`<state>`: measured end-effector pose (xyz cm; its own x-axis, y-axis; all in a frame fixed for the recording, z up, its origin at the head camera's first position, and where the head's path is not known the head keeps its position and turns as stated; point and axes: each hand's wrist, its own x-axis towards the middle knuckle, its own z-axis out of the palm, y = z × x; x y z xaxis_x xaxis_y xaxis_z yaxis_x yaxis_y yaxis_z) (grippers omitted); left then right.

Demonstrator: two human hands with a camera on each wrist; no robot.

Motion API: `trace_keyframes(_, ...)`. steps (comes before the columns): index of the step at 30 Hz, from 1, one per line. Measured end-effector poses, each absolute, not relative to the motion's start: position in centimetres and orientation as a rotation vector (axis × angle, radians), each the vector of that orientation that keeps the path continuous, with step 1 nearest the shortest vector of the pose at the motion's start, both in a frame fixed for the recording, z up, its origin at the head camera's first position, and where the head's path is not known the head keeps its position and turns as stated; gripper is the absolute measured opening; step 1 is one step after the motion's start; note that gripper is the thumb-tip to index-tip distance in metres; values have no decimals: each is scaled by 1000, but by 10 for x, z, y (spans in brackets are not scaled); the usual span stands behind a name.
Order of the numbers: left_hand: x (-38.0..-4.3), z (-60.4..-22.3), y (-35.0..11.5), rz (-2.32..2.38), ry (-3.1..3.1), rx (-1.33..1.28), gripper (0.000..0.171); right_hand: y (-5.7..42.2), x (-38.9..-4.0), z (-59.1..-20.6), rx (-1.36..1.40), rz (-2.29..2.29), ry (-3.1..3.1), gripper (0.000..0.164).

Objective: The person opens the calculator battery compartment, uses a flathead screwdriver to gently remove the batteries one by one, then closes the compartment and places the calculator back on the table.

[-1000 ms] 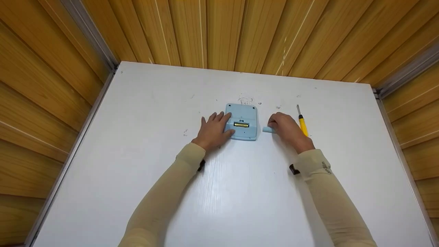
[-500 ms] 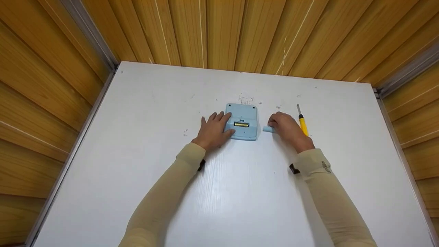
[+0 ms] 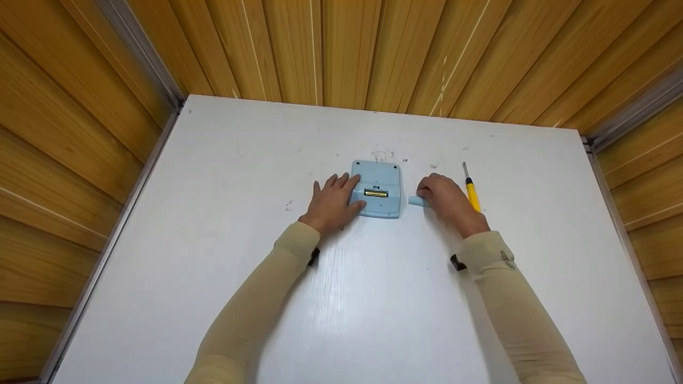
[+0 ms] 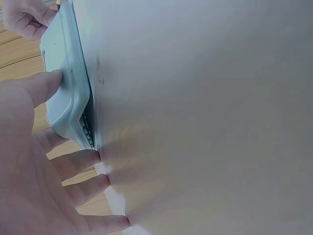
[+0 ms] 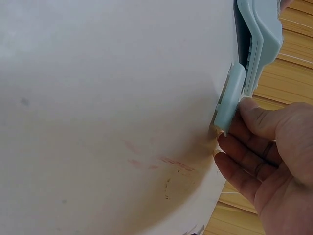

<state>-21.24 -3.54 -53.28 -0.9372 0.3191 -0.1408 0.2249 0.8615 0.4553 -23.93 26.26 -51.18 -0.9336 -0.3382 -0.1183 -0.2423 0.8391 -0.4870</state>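
Note:
A light-blue calculator (image 3: 384, 176) lies face down on the white table, keys just showing beneath it in both wrist views. In its uncovered back compartment sits a gold-coloured battery (image 3: 376, 193). My left hand (image 3: 332, 202) rests at its left side with fingers spread; the thumb presses on the back, and several fingertips touch the table. To the right of the calculator, my right hand (image 3: 447, 200) pinches a narrow light-blue battery cover (image 5: 231, 98) by one end. The cover is low at the tabletop, apart from the calculator in the head view.
A screwdriver (image 3: 471, 193) with a yellow handle lies right of my right hand, its tip pointing away from me. Wood-patterned panels (image 3: 341, 53) stand behind the table (image 3: 341, 320) and along its sides. Dark scuffs mark the tabletop beyond the calculator.

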Motion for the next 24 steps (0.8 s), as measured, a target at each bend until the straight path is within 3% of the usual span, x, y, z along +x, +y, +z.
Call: trace_keyframes(24, -211, -534, -35, 645, 2841, 414, 72, 262, -235, -510, -350, -703, 2843, 18)
